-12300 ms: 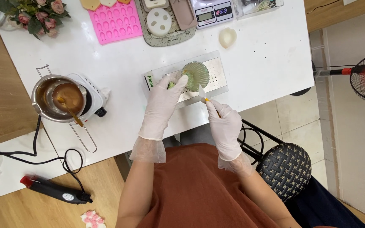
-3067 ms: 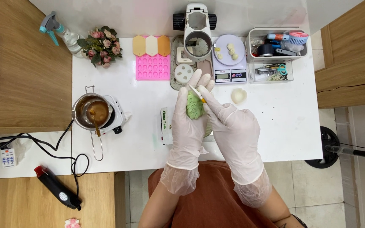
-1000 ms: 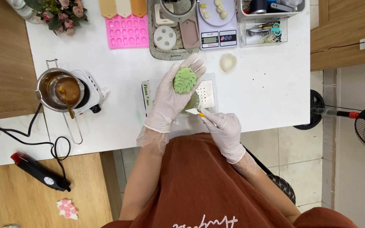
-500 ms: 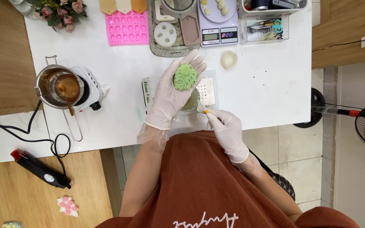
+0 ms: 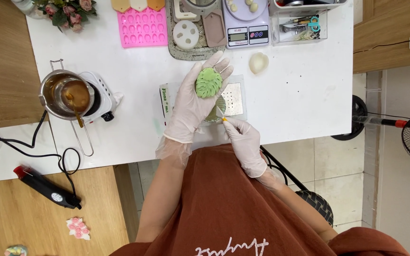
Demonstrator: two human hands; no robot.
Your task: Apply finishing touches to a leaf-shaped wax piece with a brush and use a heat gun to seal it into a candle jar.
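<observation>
Head view, looking straight down: the gloved left hand (image 5: 193, 102) lies open, palm up, over the near part of the white table (image 5: 300, 95), and a green leaf-shaped wax piece (image 5: 208, 82) rests flat on its fingers. The leaf's long axis runs roughly away from the person, tilted a little to the right, its ribbed face upward; which end is the tip cannot be told. Just below it, the gloved right hand (image 5: 243, 137) is closed in a pinch on a small tool with an orange grip (image 5: 222, 117), whose pale point aims up and left toward the leaf without clearly touching it. Under both hands sits one flat perforated metal plate (image 5: 233, 97) with a white label strip bearing green print (image 5: 166, 97) along its left edge. One pink silicone mould (image 5: 143, 27) with rows of small cavities lies further back, beside a grey tray (image 5: 174, 45) holding one round white mould (image 5: 186, 34). One digital scale (image 5: 243, 28) stands right of the tray, and one pale heart-shaped piece (image 5: 258, 62) lies apart on bare table. At the left, one steel pot of amber liquid (image 5: 65, 95) sits on a small white hotplate (image 5: 103, 97). One black and red heat gun (image 5: 46, 186) lies on the wooden surface (image 5: 5, 223).
</observation>
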